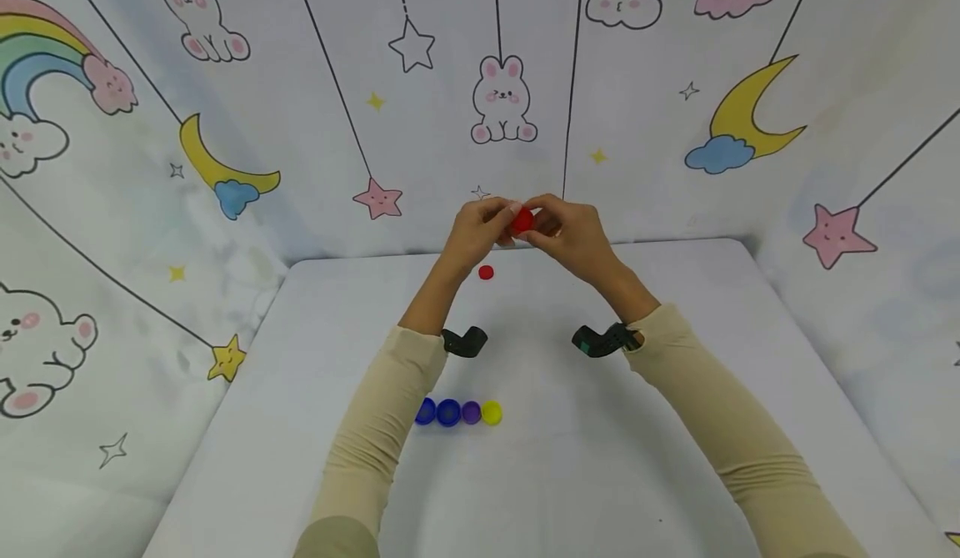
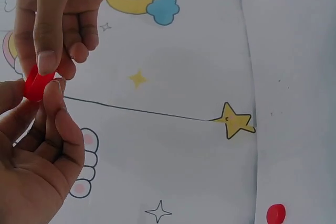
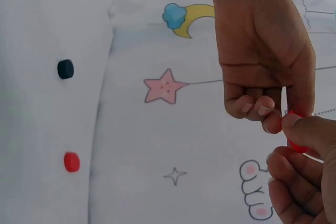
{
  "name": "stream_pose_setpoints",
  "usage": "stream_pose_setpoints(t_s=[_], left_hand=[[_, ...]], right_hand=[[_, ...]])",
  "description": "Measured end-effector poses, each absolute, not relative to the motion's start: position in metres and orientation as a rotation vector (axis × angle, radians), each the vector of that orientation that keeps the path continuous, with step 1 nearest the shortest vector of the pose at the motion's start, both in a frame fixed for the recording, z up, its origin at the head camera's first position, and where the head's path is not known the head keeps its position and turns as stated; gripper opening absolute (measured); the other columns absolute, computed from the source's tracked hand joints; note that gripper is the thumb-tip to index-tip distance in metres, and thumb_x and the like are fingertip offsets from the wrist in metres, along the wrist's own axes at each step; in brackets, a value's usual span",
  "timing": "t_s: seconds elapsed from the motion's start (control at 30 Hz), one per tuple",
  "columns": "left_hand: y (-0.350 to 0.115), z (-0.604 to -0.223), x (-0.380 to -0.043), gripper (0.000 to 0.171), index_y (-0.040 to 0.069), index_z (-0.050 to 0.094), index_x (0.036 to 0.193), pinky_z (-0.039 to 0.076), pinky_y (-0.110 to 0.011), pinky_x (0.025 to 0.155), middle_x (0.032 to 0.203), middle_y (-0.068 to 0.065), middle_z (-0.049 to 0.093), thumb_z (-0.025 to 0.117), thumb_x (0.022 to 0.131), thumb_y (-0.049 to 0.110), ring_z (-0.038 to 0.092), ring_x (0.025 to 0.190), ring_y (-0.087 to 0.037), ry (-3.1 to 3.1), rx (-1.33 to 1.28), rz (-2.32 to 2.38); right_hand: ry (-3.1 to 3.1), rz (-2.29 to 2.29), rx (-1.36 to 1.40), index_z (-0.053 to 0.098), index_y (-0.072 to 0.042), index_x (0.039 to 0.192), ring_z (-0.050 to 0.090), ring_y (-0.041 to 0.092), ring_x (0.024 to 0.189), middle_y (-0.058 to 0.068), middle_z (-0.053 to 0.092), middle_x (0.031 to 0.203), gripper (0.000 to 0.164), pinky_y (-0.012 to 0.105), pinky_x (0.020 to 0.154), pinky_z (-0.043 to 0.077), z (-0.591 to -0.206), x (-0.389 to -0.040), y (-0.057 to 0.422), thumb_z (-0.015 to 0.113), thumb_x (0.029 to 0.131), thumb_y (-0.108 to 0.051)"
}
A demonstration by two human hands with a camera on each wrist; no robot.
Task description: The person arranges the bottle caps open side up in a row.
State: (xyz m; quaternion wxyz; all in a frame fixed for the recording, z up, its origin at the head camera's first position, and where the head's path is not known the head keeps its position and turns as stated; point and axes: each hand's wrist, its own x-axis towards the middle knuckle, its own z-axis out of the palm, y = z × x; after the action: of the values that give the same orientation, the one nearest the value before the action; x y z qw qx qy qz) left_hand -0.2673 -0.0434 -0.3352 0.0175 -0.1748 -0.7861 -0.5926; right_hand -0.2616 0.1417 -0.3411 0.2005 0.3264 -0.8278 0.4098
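Wall cloth: it (image 1: 315, 149) is white, with drawings of bunnies, stars, moons and rainbows, and it goes round the back and sides.
Worktop: it (image 1: 300, 374) is white and flat, and sits below both hands.
Left sleeve: it (image 1: 390, 408) is light tan and covers the arm almost to the wrist.
Row of round pieces: two blue pieces (image 1: 448, 412) come first, then a purple piece (image 1: 471, 412), then a yellow piece (image 1: 491, 412). They lie close together in a line, near the left sleeve, which hides a bit of the first blue one.
Dark piece: it (image 3: 65, 68) is small and round. It shows in the right wrist view, on the worktop, near a little red one.
Left hand: it (image 1: 482, 223) pinches a red piece with its thumb and fingers.
Loose red piece: it (image 1: 486, 272) lies on the worktop near the back edge, just below the left hand in the head view.
Held red piece: it (image 1: 522, 220) is up above the worktop, right between the two hands. Fingers from both sides touch it.
Right hand: it (image 1: 572, 228) pinches the same red piece from the other side.
Right wrist: a black thing (image 1: 602, 339) sticks out there.
Right sleeve: it (image 1: 720, 416) is light tan too.
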Motion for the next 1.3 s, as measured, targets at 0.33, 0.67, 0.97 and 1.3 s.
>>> stream_pose_setpoints(t_s=[0.33,0.67,0.97,1.3], left_hand=[[-0.054,-0.354,-0.261,0.032,0.004,0.058,0.128,0.054,-0.035,0.094,0.11,-0.013,0.069,0.061,0.097,0.013,0.069,0.094,-0.028,-2.513,-0.761,-1.9],[-0.045,-0.387,-0.229,0.032,0.006,0.066,0.121,0.056,-0.022,0.078,0.104,-0.007,0.071,0.071,0.091,0.015,0.067,0.087,-0.015,-2.63,-0.765,-1.332],[-0.05,-0.437,-0.197,0.031,0.009,0.067,0.119,0.054,-0.018,0.073,0.11,-0.004,0.069,0.072,0.091,0.02,0.064,0.087,-0.013,-2.857,-0.801,-1.147],[-0.047,-0.48,-0.155,0.033,0.009,0.067,0.119,0.054,-0.022,0.085,0.108,-0.003,0.066,0.072,0.09,0.025,0.063,0.098,-0.016,-3.015,-0.916,-0.832]], right_hand=[[-2.398,1.167,0.864,0.069,-0.001,0.11,0.071,0.022,0.071,0.013,0.074,0.087,0.029,0.037,0.068,0.06,-0.352,-0.262,0.153,0.076,0.087,-0.015],[-2.574,1.243,0.908,0.071,-0.002,0.111,0.07,0.019,0.079,0.008,0.074,0.091,0.03,0.034,0.073,0.06,-0.376,-0.238,0.161,0.079,0.084,-0.015],[-2.763,1.284,0.96,0.07,-0.007,0.113,0.071,0.016,0.085,0.006,0.074,0.097,0.031,0.03,0.077,0.059,-0.433,-0.209,0.159,0.078,0.085,-0.017],[-2.863,1.256,1.042,0.072,-0.008,0.108,0.066,0.007,0.079,0.0,0.073,0.093,0.026,0.02,0.072,0.056,-0.489,-0.172,0.166,0.078,0.084,-0.014]])
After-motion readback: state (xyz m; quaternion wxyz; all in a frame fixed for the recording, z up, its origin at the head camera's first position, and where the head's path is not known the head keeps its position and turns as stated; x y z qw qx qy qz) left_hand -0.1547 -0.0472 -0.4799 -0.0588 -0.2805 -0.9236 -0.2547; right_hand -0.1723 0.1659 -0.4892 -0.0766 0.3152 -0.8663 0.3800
